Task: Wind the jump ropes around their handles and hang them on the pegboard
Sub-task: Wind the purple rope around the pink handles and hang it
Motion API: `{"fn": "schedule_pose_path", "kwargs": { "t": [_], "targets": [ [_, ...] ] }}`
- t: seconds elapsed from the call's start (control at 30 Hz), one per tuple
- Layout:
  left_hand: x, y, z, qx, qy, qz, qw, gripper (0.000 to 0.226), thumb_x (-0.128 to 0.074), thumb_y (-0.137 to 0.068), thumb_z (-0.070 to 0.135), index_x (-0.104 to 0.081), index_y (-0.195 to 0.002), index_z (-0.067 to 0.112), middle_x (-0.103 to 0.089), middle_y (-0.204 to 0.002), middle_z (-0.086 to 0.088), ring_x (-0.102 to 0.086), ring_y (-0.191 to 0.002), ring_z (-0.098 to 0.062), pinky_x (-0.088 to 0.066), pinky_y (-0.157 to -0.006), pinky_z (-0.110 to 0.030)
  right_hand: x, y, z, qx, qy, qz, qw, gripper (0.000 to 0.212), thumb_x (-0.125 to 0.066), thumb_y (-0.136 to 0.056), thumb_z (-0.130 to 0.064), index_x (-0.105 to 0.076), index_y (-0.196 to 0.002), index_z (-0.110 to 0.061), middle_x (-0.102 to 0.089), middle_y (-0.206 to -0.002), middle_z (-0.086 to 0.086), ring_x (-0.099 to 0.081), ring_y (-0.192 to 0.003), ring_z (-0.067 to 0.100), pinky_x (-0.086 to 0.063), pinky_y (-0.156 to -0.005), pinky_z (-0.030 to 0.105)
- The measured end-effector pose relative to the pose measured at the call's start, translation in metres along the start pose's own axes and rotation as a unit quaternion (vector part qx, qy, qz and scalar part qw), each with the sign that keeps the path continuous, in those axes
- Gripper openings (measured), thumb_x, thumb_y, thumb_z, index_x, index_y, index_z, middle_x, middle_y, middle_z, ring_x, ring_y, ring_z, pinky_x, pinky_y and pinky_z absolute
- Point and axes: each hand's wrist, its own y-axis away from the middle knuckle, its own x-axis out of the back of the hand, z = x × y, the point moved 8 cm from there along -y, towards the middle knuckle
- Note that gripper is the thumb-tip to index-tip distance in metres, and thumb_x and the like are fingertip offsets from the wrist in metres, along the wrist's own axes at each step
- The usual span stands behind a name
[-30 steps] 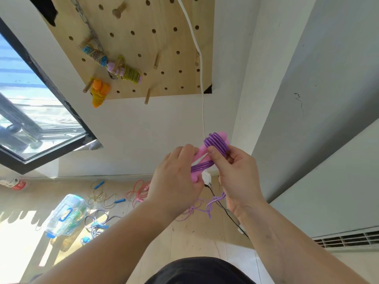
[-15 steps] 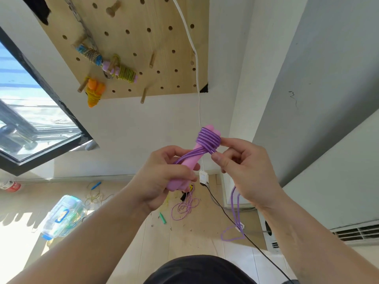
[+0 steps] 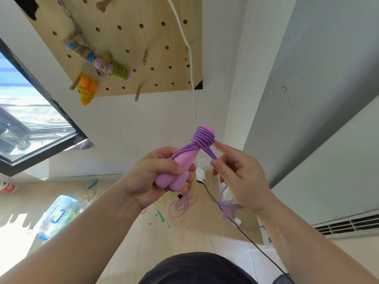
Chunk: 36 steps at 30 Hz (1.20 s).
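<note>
My left hand [image 3: 151,177] grips two pink handles [image 3: 180,167] held together, tilted up to the right. A purple rope [image 3: 204,138] is coiled in several tight turns around their upper end. My right hand [image 3: 240,177] pinches the rope strand just below the coil; the loose remainder [image 3: 226,210] dangles under that hand. The wooden pegboard [image 3: 131,37] hangs on the wall above, carrying a blue wound rope [image 3: 82,50], a pink-handled yellow-green one [image 3: 114,67] and an orange one [image 3: 87,91].
On the floor lie a purple rope [image 3: 182,203], yellow and green ropes [image 3: 90,193], and a clear plastic box [image 3: 59,214]. A white cable [image 3: 191,64] runs down the wall to a plug [image 3: 200,174]; a black cable [image 3: 246,236] crosses the floor. Window at left.
The coil at the handles' upper end has gained turns. My right hand moved from over the coil to below and right of it, pulling the strand taut. The dangling rope has shortened.
</note>
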Motion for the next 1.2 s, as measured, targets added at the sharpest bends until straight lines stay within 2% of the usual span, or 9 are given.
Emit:
{"fn": "schedule_pose_path", "kwargs": {
  "t": [0.17, 0.3, 0.4, 0.47, 0.63, 0.73, 0.93, 1.1, 1.2],
  "targets": [
    [-0.007, 0.008, 0.004, 0.002, -0.018, -0.1, 0.995, 0.058, -0.072, -0.055, 0.002, -0.055, -0.11, -0.004, -0.061, -0.092, -0.029, -0.061, -0.071, -0.036, -0.049, -0.059, -0.036, -0.009, -0.001, -0.013, 0.071, 0.051, -0.099, 0.991, 0.012, -0.061, -0.094, -0.04, -0.07, -0.099, -0.034, -0.063, -0.071, -0.002, -0.058, -0.066, 0.019, -0.049, -0.064, 0.035],
    [-0.021, 0.022, 0.01, 0.013, -0.023, -0.233, 0.972, 0.047, -0.072, -0.059, 0.001, -0.059, -0.104, -0.003, -0.063, -0.089, -0.026, -0.062, -0.073, -0.035, -0.05, -0.062, -0.035, -0.021, -0.003, 0.001, 0.069, 0.136, -0.188, 0.97, 0.009, -0.06, -0.093, -0.032, -0.067, -0.089, -0.028, -0.064, -0.069, -0.004, -0.059, -0.062, 0.018, -0.051, -0.063, 0.037],
    [-0.036, 0.041, 0.021, 0.012, -0.135, -0.339, 0.931, 0.044, -0.067, -0.064, -0.007, -0.069, -0.106, 0.005, -0.07, -0.09, -0.021, -0.067, -0.076, -0.031, -0.054, -0.067, -0.036, -0.038, 0.004, 0.028, 0.011, 0.19, -0.32, 0.928, 0.03, -0.052, -0.09, -0.02, -0.065, -0.083, -0.046, -0.068, -0.076, -0.013, -0.066, -0.071, 0.007, -0.054, -0.071, 0.032],
    [-0.037, 0.042, 0.022, 0.022, -0.268, -0.322, 0.908, 0.042, -0.074, -0.063, -0.004, -0.074, -0.103, 0.008, -0.072, -0.093, -0.023, -0.068, -0.078, -0.027, -0.057, -0.069, -0.035, -0.047, 0.008, 0.037, -0.006, 0.22, -0.379, 0.899, 0.035, -0.056, -0.096, -0.026, -0.063, -0.087, -0.059, -0.071, -0.092, -0.02, -0.067, -0.089, 0.006, -0.052, -0.081, 0.03],
    [-0.036, 0.036, -0.004, 0.08, -0.451, -0.254, 0.852, 0.039, -0.078, -0.068, -0.013, -0.075, -0.097, 0.011, -0.074, -0.089, -0.013, -0.062, -0.062, -0.006, -0.048, -0.056, -0.017, -0.058, -0.023, 0.043, 0.047, 0.389, -0.355, 0.849, 0.036, -0.042, -0.106, -0.045, -0.07, -0.106, -0.022, -0.072, -0.097, -0.001, -0.064, -0.091, 0.023, -0.049, -0.081, 0.038],
    [-0.019, 0.02, -0.014, 0.076, -0.586, -0.189, 0.784, 0.036, -0.081, -0.065, 0.002, -0.073, -0.086, 0.03, -0.071, -0.083, -0.003, -0.061, -0.063, -0.016, -0.048, -0.059, -0.028, -0.058, -0.045, 0.037, 0.049, 0.477, -0.333, 0.812, 0.037, -0.039, -0.107, -0.046, -0.069, -0.114, -0.027, -0.07, -0.101, -0.001, -0.063, -0.097, 0.025, -0.041, -0.074, 0.033],
    [0.023, -0.015, -0.003, 0.057, -0.771, 0.017, 0.634, 0.039, -0.082, -0.07, 0.026, -0.068, -0.106, 0.021, -0.061, -0.095, 0.006, -0.06, -0.087, -0.016, -0.054, -0.073, -0.031, -0.069, -0.054, 0.008, 0.099, 0.551, -0.277, 0.781, 0.021, -0.049, -0.1, -0.027, -0.067, -0.094, -0.019, -0.066, -0.087, 0.0, -0.061, -0.083, 0.027, -0.047, -0.068, 0.035],
    [0.054, -0.029, 0.02, 0.025, -0.69, 0.172, 0.703, 0.04, -0.083, -0.068, 0.027, -0.072, -0.106, 0.021, -0.06, -0.096, 0.007, -0.059, -0.084, -0.015, -0.047, -0.066, -0.026, -0.081, -0.033, -0.004, 0.108, 0.525, -0.267, 0.8, 0.039, -0.038, -0.106, -0.045, -0.06, -0.091, -0.017, -0.06, -0.085, 0.0, -0.061, -0.078, 0.026, -0.046, -0.066, 0.037],
    [0.063, -0.026, 0.023, 0.014, -0.509, 0.246, 0.824, 0.032, -0.083, -0.064, 0.013, -0.075, -0.095, 0.017, -0.069, -0.085, -0.004, -0.062, -0.067, -0.016, -0.045, -0.054, -0.024, -0.067, -0.028, -0.007, 0.109, 0.485, -0.188, 0.847, 0.042, -0.029, -0.109, -0.04, -0.061, -0.094, -0.019, -0.052, -0.081, -0.002, -0.055, -0.074, 0.026, -0.045, -0.067, 0.038]
  ]
}}
